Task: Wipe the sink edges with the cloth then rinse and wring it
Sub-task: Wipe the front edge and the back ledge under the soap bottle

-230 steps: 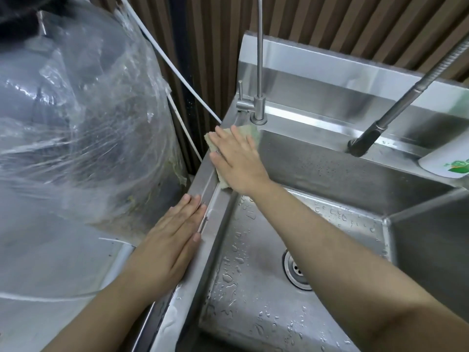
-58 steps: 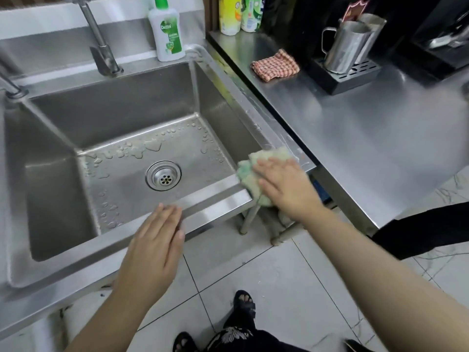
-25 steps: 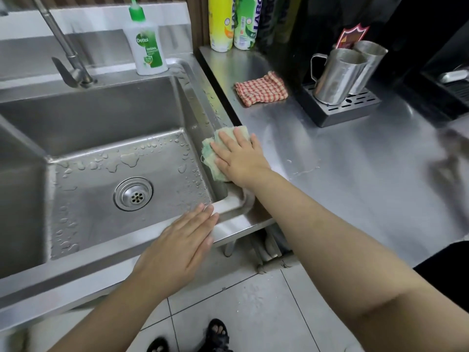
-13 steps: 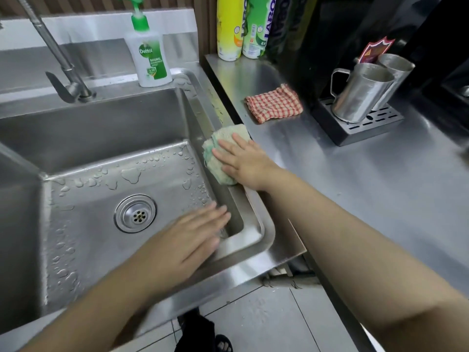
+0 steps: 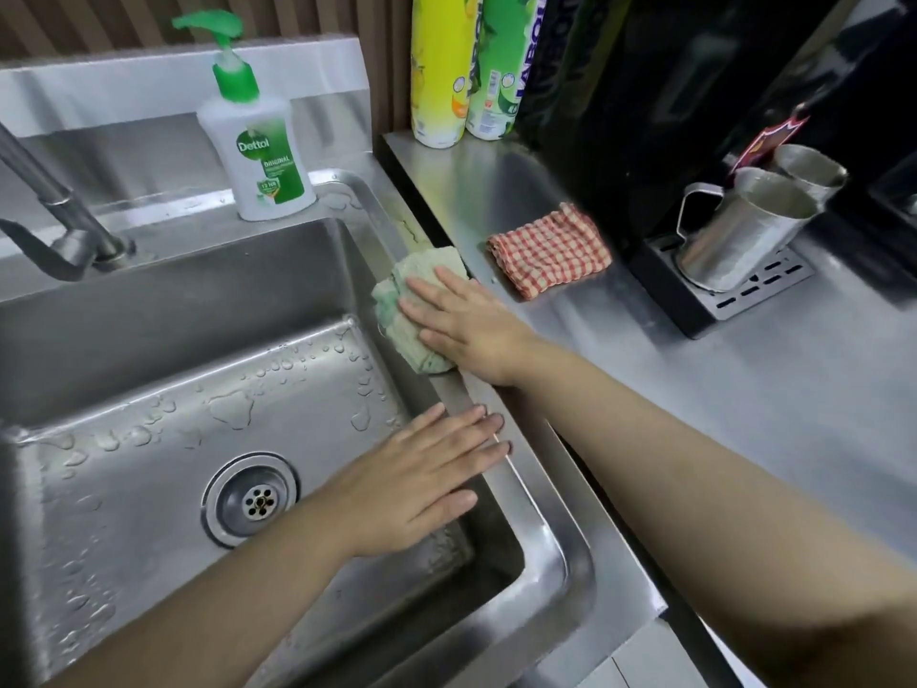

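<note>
A pale green cloth lies bunched on the right edge of the steel sink. My right hand presses flat on the cloth with straight fingers, covering its right part. My left hand reaches across the basin with fingers straight, and its fingertips rest on the same right edge, nearer to me than the cloth. The basin floor is wet with drops around the drain. The tap stands at the back left with no water running.
A Dettol pump bottle stands on the back rim. On the steel counter to the right lie a red checked cloth, two spray cans and steel jugs on a drip tray.
My right hand has slid the cloth farther back along the right edge of the sink. My left hand has moved from the front rim over to the right edge.
</note>
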Motion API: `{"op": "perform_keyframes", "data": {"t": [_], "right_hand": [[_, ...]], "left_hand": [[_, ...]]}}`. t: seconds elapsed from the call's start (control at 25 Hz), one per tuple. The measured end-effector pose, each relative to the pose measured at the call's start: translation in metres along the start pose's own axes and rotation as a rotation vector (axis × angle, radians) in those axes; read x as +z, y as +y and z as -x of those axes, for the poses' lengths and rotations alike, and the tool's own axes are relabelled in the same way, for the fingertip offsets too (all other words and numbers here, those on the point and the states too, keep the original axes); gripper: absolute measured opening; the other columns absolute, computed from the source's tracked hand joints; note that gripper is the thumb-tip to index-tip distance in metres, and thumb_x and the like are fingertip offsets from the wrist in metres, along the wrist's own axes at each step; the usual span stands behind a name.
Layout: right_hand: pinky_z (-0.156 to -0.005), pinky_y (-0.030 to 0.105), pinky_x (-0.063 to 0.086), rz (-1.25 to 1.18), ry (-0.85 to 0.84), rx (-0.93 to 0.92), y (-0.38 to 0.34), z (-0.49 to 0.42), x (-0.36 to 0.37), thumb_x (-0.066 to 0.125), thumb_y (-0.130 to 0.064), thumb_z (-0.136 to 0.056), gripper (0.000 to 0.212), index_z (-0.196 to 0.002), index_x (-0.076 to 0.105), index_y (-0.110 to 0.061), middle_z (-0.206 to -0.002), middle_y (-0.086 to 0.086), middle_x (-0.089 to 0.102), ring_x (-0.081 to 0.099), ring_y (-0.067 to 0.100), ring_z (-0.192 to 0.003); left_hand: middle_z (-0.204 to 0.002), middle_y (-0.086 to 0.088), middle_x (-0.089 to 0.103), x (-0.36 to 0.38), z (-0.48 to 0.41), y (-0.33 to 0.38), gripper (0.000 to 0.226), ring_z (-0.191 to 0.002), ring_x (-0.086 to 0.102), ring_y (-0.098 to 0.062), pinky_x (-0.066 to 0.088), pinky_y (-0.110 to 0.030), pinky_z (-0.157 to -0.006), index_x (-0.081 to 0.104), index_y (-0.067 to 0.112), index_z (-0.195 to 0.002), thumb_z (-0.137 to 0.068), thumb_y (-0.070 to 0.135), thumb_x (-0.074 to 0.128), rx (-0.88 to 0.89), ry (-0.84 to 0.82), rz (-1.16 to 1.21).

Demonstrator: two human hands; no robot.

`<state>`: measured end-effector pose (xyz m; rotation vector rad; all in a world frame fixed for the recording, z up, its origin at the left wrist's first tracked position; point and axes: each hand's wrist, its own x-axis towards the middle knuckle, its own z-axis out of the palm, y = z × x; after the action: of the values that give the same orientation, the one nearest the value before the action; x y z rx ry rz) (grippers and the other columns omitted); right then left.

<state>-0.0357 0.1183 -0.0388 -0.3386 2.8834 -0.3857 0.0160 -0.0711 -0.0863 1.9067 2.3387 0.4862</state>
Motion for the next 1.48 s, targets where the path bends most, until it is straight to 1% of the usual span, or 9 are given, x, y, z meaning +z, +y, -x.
{"op": "perform_keyframes", "data": {"t": [0.24,0.44,0.72,1.0,1.12,1.2,1.28,1.4,1.48], "right_hand": [[-0.117,0.040,0.002,0.109,-0.033,0.079,-0.001,-0.085,-0.016,0.024,-0.036,-0.102,0.050,-0.150,0.013,-0.029,-0.159,-0.009,0.002,-0.007,0.019,-0.146],[-0.117,0.037,0.001,0.082,-0.003,-0.067,0.009,-0.025,-0.008,0.030,-0.039,-0.101,0.051,-0.149,0.019,-0.026,-0.158,-0.009,0.012,-0.002,0.016,-0.146],[-0.116,0.045,-0.003,0.200,-0.141,0.023,0.009,-0.165,-0.035,0.021,-0.038,-0.100,0.053,-0.150,0.004,-0.029,-0.159,-0.005,-0.007,-0.012,0.023,-0.145],[-0.117,0.044,0.000,0.214,-0.153,-0.064,0.018,-0.139,-0.031,0.020,-0.038,-0.101,0.052,-0.150,0.005,-0.027,-0.159,-0.006,-0.005,-0.011,0.021,-0.145],[-0.117,0.044,0.001,0.197,-0.145,-0.052,0.018,-0.164,-0.042,0.020,-0.037,-0.101,0.052,-0.150,0.005,-0.028,-0.159,-0.007,-0.006,-0.011,0.020,-0.145],[-0.117,0.045,0.001,0.197,-0.151,-0.056,0.019,-0.184,-0.048,0.019,-0.037,-0.102,0.052,-0.150,0.004,-0.028,-0.159,-0.007,-0.008,-0.010,0.020,-0.145],[-0.116,0.044,0.000,0.196,-0.152,-0.084,0.023,-0.194,-0.048,0.021,-0.038,-0.102,0.052,-0.151,0.004,-0.028,-0.159,-0.007,-0.008,-0.010,0.020,-0.145],[-0.117,0.040,0.003,0.053,-0.022,-0.074,0.026,-0.189,-0.044,0.031,-0.038,-0.100,0.058,-0.151,0.008,-0.022,-0.160,-0.004,-0.001,-0.001,0.018,-0.146],[-0.117,0.037,0.008,-0.067,0.109,0.009,0.023,-0.188,-0.041,0.039,-0.036,-0.098,0.060,-0.149,0.016,-0.016,-0.159,0.002,0.008,0.008,0.021,-0.145]], "left_hand": [[-0.155,-0.001,0.021,-0.004,0.000,0.000,0.051,-0.144,0.009,-0.016,0.010,-0.041,-0.113,0.022,0.020,-0.147,-0.100,0.041,0.020,0.026,-0.014,-0.056],[-0.155,0.000,0.022,-0.014,-0.002,-0.022,0.052,-0.144,0.010,-0.017,0.010,-0.040,-0.114,0.020,0.019,-0.147,-0.100,0.040,0.019,-0.077,0.022,-0.059],[-0.153,-0.002,0.023,-0.037,-0.031,-0.098,0.052,-0.144,0.011,-0.015,0.011,-0.038,-0.114,0.019,0.015,-0.146,-0.100,0.040,0.014,-0.190,0.079,-0.095],[-0.155,0.000,0.018,-0.029,-0.030,-0.105,0.051,-0.144,0.008,-0.013,0.006,-0.035,-0.116,0.017,0.019,-0.147,-0.100,0.039,0.017,-0.173,0.079,-0.072],[-0.154,0.001,0.023,-0.036,-0.030,-0.110,0.050,-0.143,0.012,-0.012,0.009,-0.032,-0.116,0.023,0.019,-0.146,-0.100,0.039,0.019,-0.151,0.096,-0.034],[-0.148,0.000,0.036,-0.047,-0.023,-0.121,0.047,-0.139,0.024,-0.012,0.017,-0.030,-0.113,0.034,0.018,-0.141,-0.099,0.038,0.024,-0.238,0.205,-0.019],[-0.137,-0.004,0.050,-0.066,-0.013,-0.140,0.044,-0.128,0.038,-0.015,0.029,-0.037,-0.106,0.043,0.019,-0.135,-0.096,0.037,0.032,-0.489,0.441,-0.045],[-0.129,-0.012,0.047,-0.108,-0.009,-0.173,0.050,-0.122,0.039,-0.025,0.033,-0.041,-0.102,0.043,0.016,-0.131,-0.089,0.043,0.043,-0.890,0.808,-0.064],[-0.130,-0.011,0.042,-0.132,-0.017,-0.191,0.062,-0.120,0.041,-0.025,0.033,-0.035,-0.101,0.037,0.014,-0.135,-0.084,0.042,0.060,-0.989,0.963,0.049]]}}
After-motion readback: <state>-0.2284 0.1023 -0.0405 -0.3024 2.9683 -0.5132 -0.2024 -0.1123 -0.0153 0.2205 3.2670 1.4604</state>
